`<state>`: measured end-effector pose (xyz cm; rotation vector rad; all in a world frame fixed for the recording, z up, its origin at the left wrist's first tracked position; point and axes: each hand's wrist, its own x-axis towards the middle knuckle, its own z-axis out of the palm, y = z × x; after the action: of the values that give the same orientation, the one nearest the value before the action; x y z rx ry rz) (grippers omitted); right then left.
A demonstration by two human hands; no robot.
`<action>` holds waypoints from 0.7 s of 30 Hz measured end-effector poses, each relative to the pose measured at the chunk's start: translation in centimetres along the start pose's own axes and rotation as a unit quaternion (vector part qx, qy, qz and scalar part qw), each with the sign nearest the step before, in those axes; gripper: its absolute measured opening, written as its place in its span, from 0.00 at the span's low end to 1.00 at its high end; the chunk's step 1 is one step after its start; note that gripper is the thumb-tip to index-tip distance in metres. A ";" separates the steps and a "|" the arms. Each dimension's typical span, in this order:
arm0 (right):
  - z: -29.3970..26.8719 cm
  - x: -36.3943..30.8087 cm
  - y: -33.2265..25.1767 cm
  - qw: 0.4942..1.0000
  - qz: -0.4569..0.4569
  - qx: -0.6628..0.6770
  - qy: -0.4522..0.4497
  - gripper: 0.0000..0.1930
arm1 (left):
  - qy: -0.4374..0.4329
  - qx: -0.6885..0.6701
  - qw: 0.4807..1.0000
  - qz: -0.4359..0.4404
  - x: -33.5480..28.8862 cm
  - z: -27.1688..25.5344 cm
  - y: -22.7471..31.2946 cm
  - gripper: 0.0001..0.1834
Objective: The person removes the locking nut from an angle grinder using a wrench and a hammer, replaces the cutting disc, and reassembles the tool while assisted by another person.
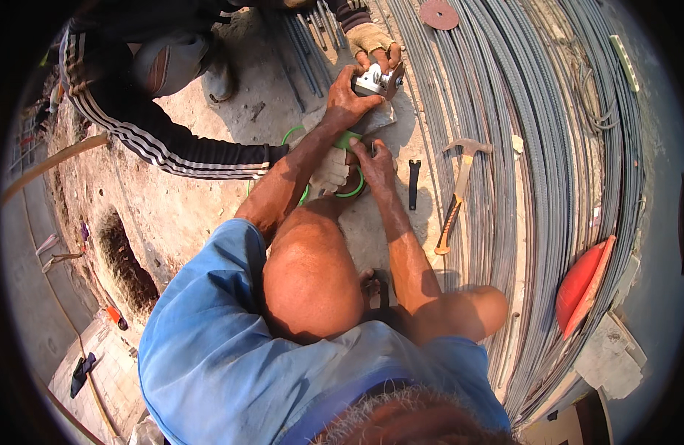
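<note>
An angle grinder with a green body [347, 140] and a silver gear head [371, 80] is held between me and a co-worker. My left hand [345, 102] is closed round the head end, beside the brown disc [393, 80]. Close to the green body is my right hand [375, 161], fingers pinched together; a thin sliver shows between them, too small to name. The co-worker's gloved hand [372, 41] touches the disc side from the far end. Another glove [331, 172] lies under the body, by the green cord [354, 187]. A black pin spanner [414, 185] lies right of my right hand.
A claw hammer [458, 189] rests right of the spanner, beside long bundled steel bars [520, 148]. A loose cutting disc [438, 14] lies on the bars at the far side. Toward the right edge sits a red bowl-shaped thing [581, 285]. The co-worker's striped sleeve [186, 154] reaches in from the left.
</note>
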<state>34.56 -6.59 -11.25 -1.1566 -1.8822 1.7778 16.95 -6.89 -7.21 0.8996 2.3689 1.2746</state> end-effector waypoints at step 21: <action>-30.3 -8.9 -10.6 0.991 0.104 -0.053 0.062 0.14 | -0.028 0.030 0.999 -0.007 -0.4 0.8 0.2 0.45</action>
<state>57.75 8.97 6.95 -1.5136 -1.8607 1.6811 17.74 -6.57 -7.51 0.9229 2.3757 1.1641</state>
